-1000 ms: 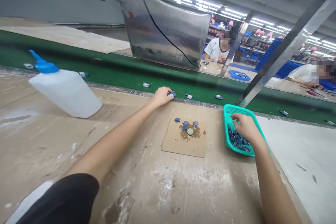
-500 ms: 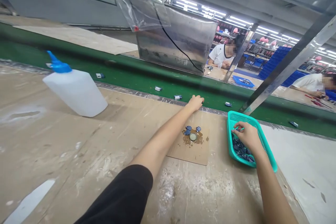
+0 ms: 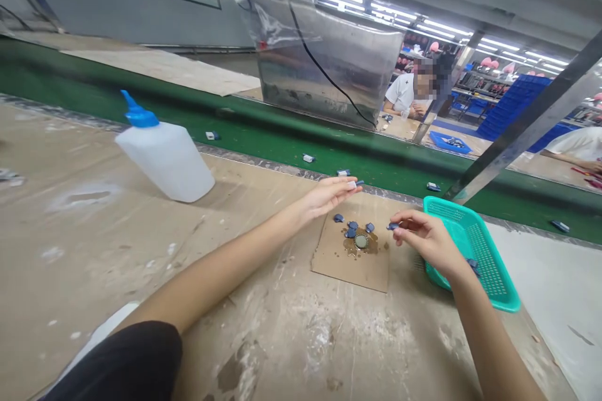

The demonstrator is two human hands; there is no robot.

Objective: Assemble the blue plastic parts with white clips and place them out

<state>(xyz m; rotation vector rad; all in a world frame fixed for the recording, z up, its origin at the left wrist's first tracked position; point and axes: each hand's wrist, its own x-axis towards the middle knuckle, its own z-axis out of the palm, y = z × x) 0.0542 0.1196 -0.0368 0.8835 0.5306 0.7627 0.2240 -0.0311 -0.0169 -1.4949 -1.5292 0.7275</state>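
Note:
My left hand [image 3: 329,194] is above the far edge of a cardboard square, its fingertips closed on a small white and blue plastic piece [image 3: 352,185]. Between thumb and fingers of my right hand [image 3: 427,239] is a small dark blue plastic piece [image 3: 392,226], held just right of the cardboard [image 3: 350,272]. On that cardboard, a bottle cap [image 3: 361,242] with something pale inside sits in a wet brown stain. Several dark blue pieces [image 3: 352,229] lie around it. The green basket [image 3: 501,269] is partly behind my right forearm, with dark blue pieces [image 3: 473,265] showing inside.
A white squeeze bottle [image 3: 172,163] with a blue nozzle stands at left. Beyond the table edge runs a green conveyor belt [image 3: 268,138] carrying several small white and blue pieces [image 3: 308,158]. A metal post [image 3: 517,125] slants up behind the basket. Co-workers sit across the belt.
My left hand has drawn back from the belt's edge with the white and blue piece. My right hand has moved left out of the basket. Another blue piece shows on the cardboard.

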